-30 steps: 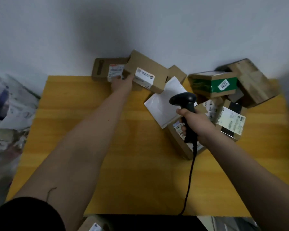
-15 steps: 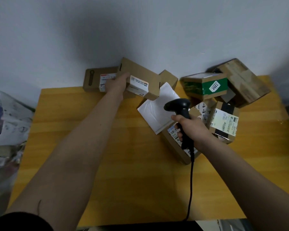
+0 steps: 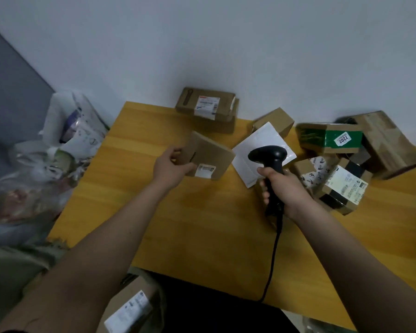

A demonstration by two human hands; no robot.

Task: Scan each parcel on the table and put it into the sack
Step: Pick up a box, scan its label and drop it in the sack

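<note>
My left hand (image 3: pixel 172 167) grips a flat brown cardboard parcel (image 3: pixel 213 156) by its left edge, lifted above the yellow wooden table (image 3: pixel 202 224); a white label shows on its near corner. My right hand (image 3: pixel 282 188) holds a black corded barcode scanner (image 3: pixel 269 156), whose head sits just right of the parcel. A white envelope (image 3: pixel 259 146) lies beneath the scanner. Another labelled brown box (image 3: pixel 205 104) rests against the wall. A sack of olive fabric (image 3: pixel 15 267) lies at the lower left, with a labelled box (image 3: pixel 130 306) beside it.
Several parcels crowd the table's right side: a green-taped box (image 3: pixel 329 138), a large worn box (image 3: pixel 384 143), a black-and-brown labelled box (image 3: pixel 346 186) and a small brown box (image 3: pixel 277 121). Crumpled plastic bags (image 3: pixel 58 145) are heaped left of the table.
My left hand has pulled the flat parcel off the far stack toward me, close to the scanner. The camera view has swung left, showing the bags and the sack.
</note>
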